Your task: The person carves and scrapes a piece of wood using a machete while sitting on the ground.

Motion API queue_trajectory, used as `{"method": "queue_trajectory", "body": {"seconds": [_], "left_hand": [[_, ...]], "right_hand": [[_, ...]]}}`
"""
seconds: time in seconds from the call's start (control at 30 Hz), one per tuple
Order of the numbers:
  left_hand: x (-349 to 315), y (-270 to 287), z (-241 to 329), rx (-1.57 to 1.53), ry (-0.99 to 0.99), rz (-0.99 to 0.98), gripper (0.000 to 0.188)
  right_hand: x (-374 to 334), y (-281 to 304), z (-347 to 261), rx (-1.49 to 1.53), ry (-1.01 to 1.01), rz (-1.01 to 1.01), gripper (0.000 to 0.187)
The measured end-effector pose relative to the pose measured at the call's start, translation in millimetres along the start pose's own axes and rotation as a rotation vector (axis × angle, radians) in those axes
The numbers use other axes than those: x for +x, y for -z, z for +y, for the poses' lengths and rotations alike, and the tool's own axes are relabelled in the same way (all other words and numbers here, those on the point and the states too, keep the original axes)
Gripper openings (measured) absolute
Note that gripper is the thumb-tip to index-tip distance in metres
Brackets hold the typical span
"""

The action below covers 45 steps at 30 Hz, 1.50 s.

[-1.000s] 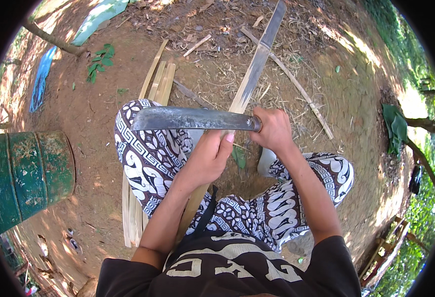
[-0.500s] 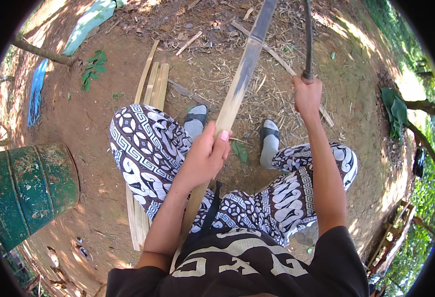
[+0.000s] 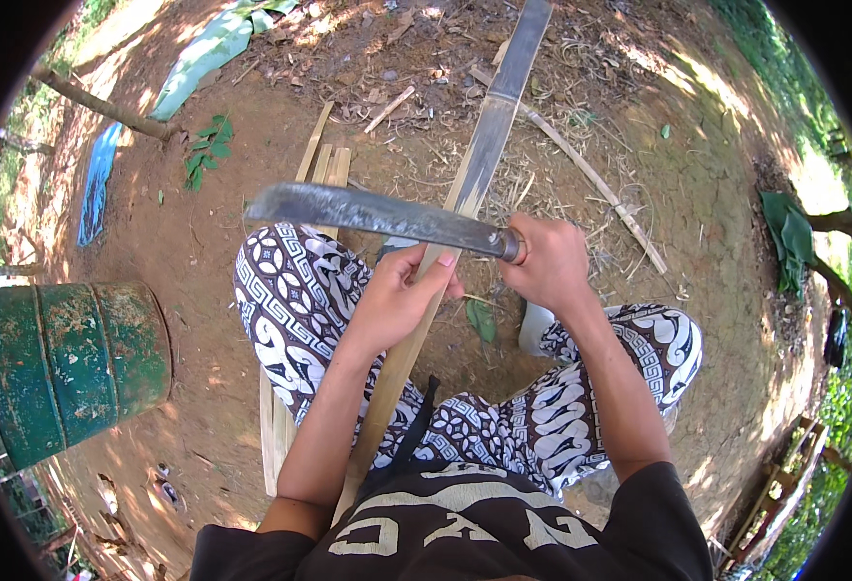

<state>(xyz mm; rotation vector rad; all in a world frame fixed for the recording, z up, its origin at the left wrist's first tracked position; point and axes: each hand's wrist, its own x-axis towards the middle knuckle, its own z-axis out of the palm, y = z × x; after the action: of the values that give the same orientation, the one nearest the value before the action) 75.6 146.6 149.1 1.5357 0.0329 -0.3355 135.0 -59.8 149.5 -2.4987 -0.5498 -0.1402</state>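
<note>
My left hand (image 3: pixel 402 295) is closed around a long bamboo strip (image 3: pixel 485 145), which runs from beside my body out past my feet. The strip's far part is dark grey; its near part is pale and bare. My right hand (image 3: pixel 552 259) grips the short handle of a machete (image 3: pixel 368 211). Its broad dark blade lies across the strip just beyond my left fingers and points left. Whether the edge touches the strip or hovers over it I cannot tell. The blade hides part of my left foot.
Several pale bamboo strips (image 3: pixel 321 167) lie on the ground under and beyond my left knee. A rusty green drum (image 3: pixel 77 363) stands at the left. Thin shavings (image 3: pixel 581 165) and a long stick (image 3: pixel 605 189) litter the dirt ahead. A blue sheet (image 3: pixel 98 184) lies far left.
The machete has swung from pointing away on the right to lying leftward across the bamboo strip. My right hand has come down and inward. My left hand keeps its hold.
</note>
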Motion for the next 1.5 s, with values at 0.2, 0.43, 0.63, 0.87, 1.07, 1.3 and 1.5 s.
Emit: {"method": "queue_trajectory", "body": {"seconds": [0.2, 0.43, 0.63, 0.87, 1.07, 1.3, 1.5], "left_hand": [[5.7, -6.4, -3.6, -0.335, 0.118, -0.127, 0.028], [-0.2, -10.0, -12.9, -0.289, 0.315, -0.216, 0.026], [-5.9, -13.7, -25.0, -0.098, 0.182, -0.15, 0.024], [-3.6, -14.0, -46.0, 0.177, -0.052, -0.048, 0.026], [11.1, -10.7, -42.5, 0.077, -0.052, -0.022, 0.025], [-6.1, -7.1, -34.6, -0.054, 0.129, -0.1, 0.023], [-15.4, -8.2, -23.2, -0.123, 0.168, -0.088, 0.024]], "right_hand": [[-1.4, 1.3, 1.5, -0.039, -0.007, -0.097, 0.013], [-5.7, -12.7, 9.5, -0.083, 0.003, -0.227, 0.016], [-11.4, -38.6, 14.3, -0.055, -0.008, -0.171, 0.016], [-6.1, -47.8, 70.2, -0.103, 0.051, -0.09, 0.019], [1.7, -49.0, 64.0, -0.071, 0.003, -0.068, 0.015], [3.4, -42.1, 13.0, -0.061, 0.114, -0.156, 0.011], [14.5, -32.5, 75.4, -0.169, -0.154, 0.021, 0.011]]}}
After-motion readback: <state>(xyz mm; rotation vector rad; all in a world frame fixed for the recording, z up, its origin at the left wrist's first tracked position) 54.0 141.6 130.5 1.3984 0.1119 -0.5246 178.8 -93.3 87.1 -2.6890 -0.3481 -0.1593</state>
